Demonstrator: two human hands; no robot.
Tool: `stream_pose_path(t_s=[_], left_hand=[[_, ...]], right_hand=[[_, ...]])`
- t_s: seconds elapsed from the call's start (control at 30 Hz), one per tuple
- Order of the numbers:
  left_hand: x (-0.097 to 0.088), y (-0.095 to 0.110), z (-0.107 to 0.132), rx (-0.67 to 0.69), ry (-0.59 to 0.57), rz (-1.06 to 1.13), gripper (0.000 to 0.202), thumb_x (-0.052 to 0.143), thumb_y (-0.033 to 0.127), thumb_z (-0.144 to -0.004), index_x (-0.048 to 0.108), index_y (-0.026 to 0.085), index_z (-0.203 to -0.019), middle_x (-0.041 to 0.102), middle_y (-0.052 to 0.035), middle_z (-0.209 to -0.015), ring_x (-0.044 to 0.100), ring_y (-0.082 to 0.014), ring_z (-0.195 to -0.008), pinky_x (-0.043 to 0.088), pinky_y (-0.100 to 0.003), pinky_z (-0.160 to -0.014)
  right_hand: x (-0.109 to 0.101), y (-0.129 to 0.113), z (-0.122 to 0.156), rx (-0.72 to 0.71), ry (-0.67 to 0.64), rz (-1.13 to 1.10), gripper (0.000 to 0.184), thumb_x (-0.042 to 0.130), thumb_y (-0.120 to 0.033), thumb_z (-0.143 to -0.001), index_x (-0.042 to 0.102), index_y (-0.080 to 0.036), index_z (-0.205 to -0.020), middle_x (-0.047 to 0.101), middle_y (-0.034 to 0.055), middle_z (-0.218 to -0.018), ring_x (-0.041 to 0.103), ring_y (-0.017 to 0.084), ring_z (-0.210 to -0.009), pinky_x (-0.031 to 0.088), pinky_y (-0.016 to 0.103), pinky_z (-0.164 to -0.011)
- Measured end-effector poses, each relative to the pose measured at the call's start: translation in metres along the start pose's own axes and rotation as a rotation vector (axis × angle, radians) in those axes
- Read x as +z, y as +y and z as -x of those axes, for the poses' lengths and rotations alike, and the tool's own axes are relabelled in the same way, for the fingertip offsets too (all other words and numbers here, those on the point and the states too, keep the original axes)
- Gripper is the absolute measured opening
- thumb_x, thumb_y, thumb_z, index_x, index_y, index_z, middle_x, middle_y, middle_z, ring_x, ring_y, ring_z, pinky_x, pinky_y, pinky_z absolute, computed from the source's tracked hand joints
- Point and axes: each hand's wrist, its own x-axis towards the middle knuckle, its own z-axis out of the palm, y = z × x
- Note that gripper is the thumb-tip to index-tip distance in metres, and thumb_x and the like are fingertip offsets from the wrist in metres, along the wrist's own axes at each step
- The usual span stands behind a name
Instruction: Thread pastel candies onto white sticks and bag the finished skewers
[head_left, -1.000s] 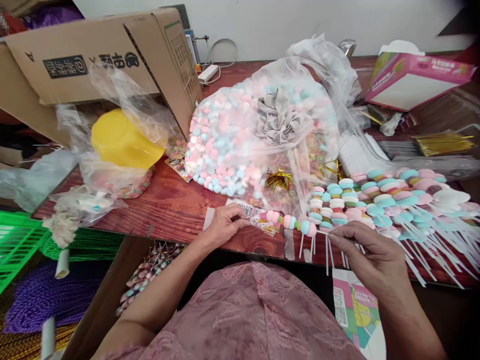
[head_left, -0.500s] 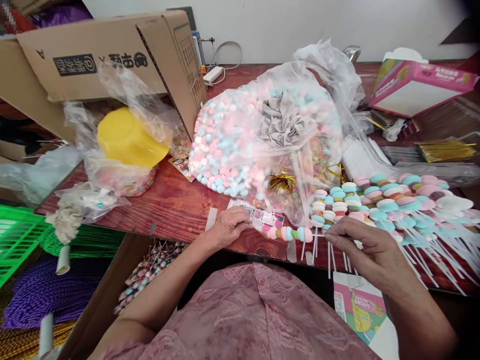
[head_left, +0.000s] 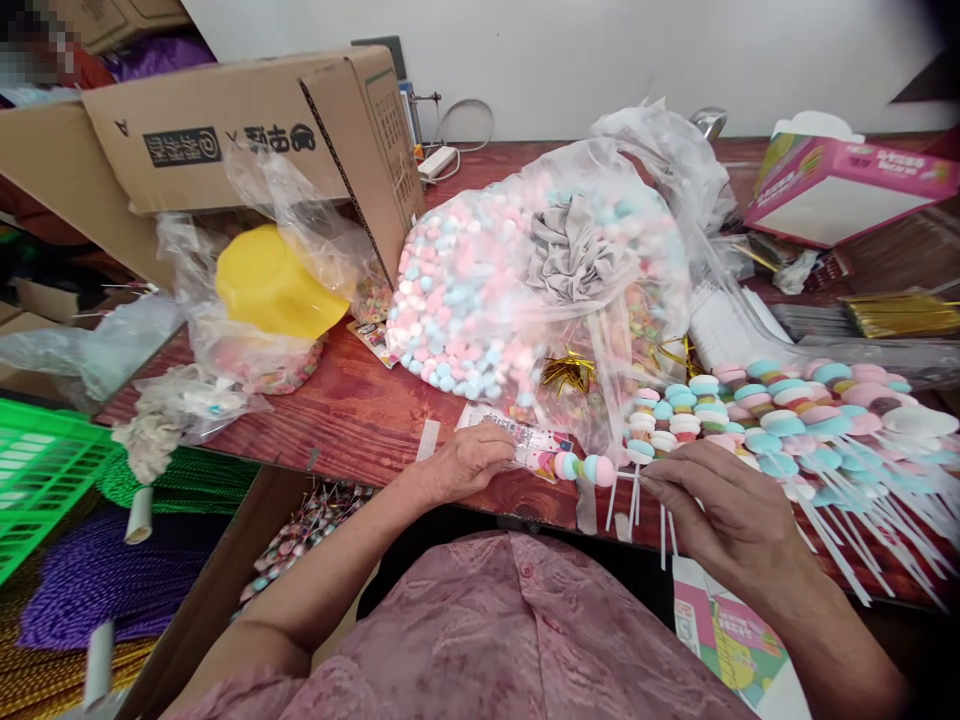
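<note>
My left hand point(head_left: 474, 462) is closed, pinching a printed clear plastic wrapper point(head_left: 541, 440) near the table's front edge. A skewer of pink, blue, green and yellow marshmallow candies point(head_left: 597, 470) lies level between my hands, its left end at or inside the wrapper. Its white stick points right, pinched between the thumb and fingers of my right hand point(head_left: 739, 510). Just beyond and beside the right hand lies a pile of finished-looking candy skewers point(head_left: 787, 420), their white sticks hanging over the edge. The left fingertips partly hide the wrapper's opening.
A large clear bag of pastel marshmallows point(head_left: 457, 290) fills the middle of the table point(head_left: 360, 410). At the left stand a cardboard box point(head_left: 247, 140) and a yellow bowl-like piece point(head_left: 277, 285). A pink printed carton point(head_left: 847, 190) and gold ties point(head_left: 904, 313) are at the right.
The candy skewer has moved slightly left toward my left hand, and fewer candies show outside the wrapper. My right hand follows with the stick. The whole view has shifted a little.
</note>
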Motion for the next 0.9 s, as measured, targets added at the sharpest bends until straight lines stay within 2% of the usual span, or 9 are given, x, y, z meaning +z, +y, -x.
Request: stream_pose_path(t_s=[0.1,0.17,0.3,0.4,0.5,0.57,0.67,0.73,0.9], left_hand=[[-0.003,0.002,-0.001,-0.09,0.063,0.108,0.014,0.052,0.024,-0.095,0.062,0.016,-0.088,0.071,-0.0129,-0.098,0.067,-0.0191,-0.093,0.053,-0.031,-0.082],[-0.008,0.007,-0.004,-0.166,0.051,0.161,0.015,0.051,0.026,-0.096,0.059,0.017,-0.087,0.071,-0.0118,-0.098,0.066,-0.0188,-0.093,0.051,-0.031,-0.082],[-0.019,0.022,-0.012,-0.292,-0.119,0.22,0.018,0.048,0.027,-0.097,0.057,0.017,-0.086,0.066,-0.0052,-0.086,0.06,-0.0146,-0.078,0.047,-0.026,-0.073],[-0.025,0.031,-0.017,-0.385,-0.209,0.27,0.02,0.049,0.032,-0.097,0.059,0.016,-0.104,0.065,-0.0041,-0.089,0.058,-0.0141,-0.076,0.046,-0.026,-0.074],[-0.026,0.035,-0.018,-0.43,-0.261,0.315,0.056,0.065,0.045,-0.087,0.047,0.02,-0.134,0.065,-0.0092,-0.113,0.061,-0.0208,-0.096,0.047,-0.031,-0.084],[-0.024,0.036,-0.018,-0.445,-0.312,0.304,0.068,0.074,0.05,-0.079,0.048,0.021,-0.135,0.065,-0.0094,-0.116,0.06,-0.024,-0.102,0.047,-0.032,-0.085],[-0.019,0.035,-0.017,-0.486,-0.369,0.243,0.034,0.07,0.043,-0.083,0.065,0.016,-0.103,0.066,-0.0029,-0.087,0.058,-0.0176,-0.079,0.043,-0.026,-0.071],[-0.018,0.033,-0.018,-0.488,-0.343,0.197,0.021,0.065,0.036,-0.087,0.063,0.015,-0.086,0.06,0.0004,-0.073,0.052,-0.0137,-0.068,0.038,-0.024,-0.064],[-0.018,0.038,-0.022,-0.405,-0.315,0.17,0.006,0.058,0.021,-0.088,0.06,0.016,-0.088,0.061,-0.0004,-0.079,0.052,-0.0132,-0.071,0.037,-0.023,-0.066]], right_hand=[[0.0,-0.002,0.0,-0.024,0.009,-0.03,0.019,0.059,-0.005,-0.088,0.062,-0.02,-0.098,0.064,0.005,-0.084,0.06,0.018,-0.076,0.048,0.032,-0.069],[-0.001,-0.002,0.0,-0.01,-0.032,-0.071,0.018,0.058,-0.005,-0.089,0.061,-0.021,-0.097,0.064,0.0043,-0.082,0.06,0.017,-0.075,0.048,0.031,-0.067],[0.0,0.0,-0.003,0.011,-0.063,-0.081,0.014,0.058,-0.007,-0.091,0.061,-0.02,-0.093,0.062,0.0034,-0.079,0.058,0.016,-0.073,0.046,0.03,-0.065],[0.001,0.002,-0.007,0.026,-0.083,-0.11,0.012,0.057,-0.009,-0.091,0.061,-0.02,-0.09,0.062,0.0035,-0.078,0.058,0.016,-0.073,0.046,0.03,-0.065],[0.002,0.003,-0.01,0.035,-0.047,-0.112,0.011,0.057,-0.009,-0.09,0.062,-0.02,-0.089,0.063,0.0043,-0.079,0.059,0.017,-0.073,0.047,0.031,-0.065],[0.003,0.003,-0.009,0.025,-0.023,-0.096,0.012,0.059,-0.009,-0.089,0.063,-0.02,-0.091,0.064,0.0049,-0.081,0.061,0.019,-0.075,0.048,0.033,-0.067],[0.001,0.002,-0.008,0.0,-0.021,-0.092,0.016,0.06,-0.007,-0.087,0.064,-0.021,-0.095,0.066,0.0054,-0.084,0.062,0.02,-0.078,0.049,0.035,-0.071],[-0.003,0.002,-0.009,-0.003,-0.026,-0.094,0.017,0.06,-0.007,-0.087,0.064,-0.022,-0.095,0.065,0.0048,-0.083,0.062,0.019,-0.077,0.049,0.035,-0.071],[-0.011,0.002,-0.017,-0.043,-0.091,-0.094,0.017,0.059,-0.007,-0.089,0.062,-0.022,-0.097,0.064,0.0043,-0.083,0.061,0.019,-0.078,0.048,0.034,-0.071]])
